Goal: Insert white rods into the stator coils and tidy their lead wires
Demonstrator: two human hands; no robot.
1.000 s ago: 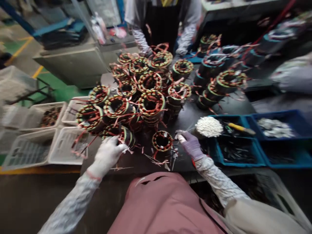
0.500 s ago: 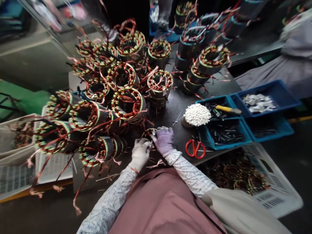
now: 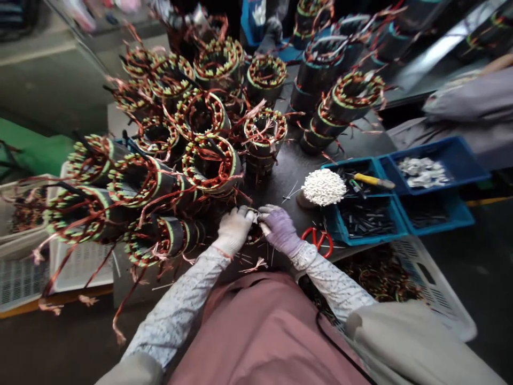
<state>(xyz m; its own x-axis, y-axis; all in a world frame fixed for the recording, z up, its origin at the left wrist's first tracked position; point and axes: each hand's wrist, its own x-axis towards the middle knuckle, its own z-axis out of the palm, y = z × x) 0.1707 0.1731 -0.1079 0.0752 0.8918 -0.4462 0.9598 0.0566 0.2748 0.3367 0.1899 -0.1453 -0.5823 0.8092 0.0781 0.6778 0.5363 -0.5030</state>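
A motor stator (image 3: 255,234) with copper windings sits low at the table's front, mostly hidden between my hands. My left hand (image 3: 234,231), in a white glove, is at its left side with fingers closed near the far rim. Opposite it is my right hand (image 3: 280,229), in a purple glove, its thumb and fingers pinched at the right of the rim. A small pale piece shows between the fingertips; I cannot make out what it is. Red-handled scissors (image 3: 317,240) lie right of my right hand. A frayed copper lead (image 3: 255,265) lies in front of the stator.
Several wound stators (image 3: 210,163) crowd the left and back, leads overhanging the edge. At right stand a holder of white sticks (image 3: 324,187) and blue bins (image 3: 404,227) of black tubes; a yellow-handled tool (image 3: 372,181) lies across one. A white crate (image 3: 444,299) sits below. A person's sleeve (image 3: 465,99) shows at right.
My hands have moved apart slightly, the right one shifting right and down, with its forearm now partly in front of the scissors. Both stay at the stator. The view has shifted a little.
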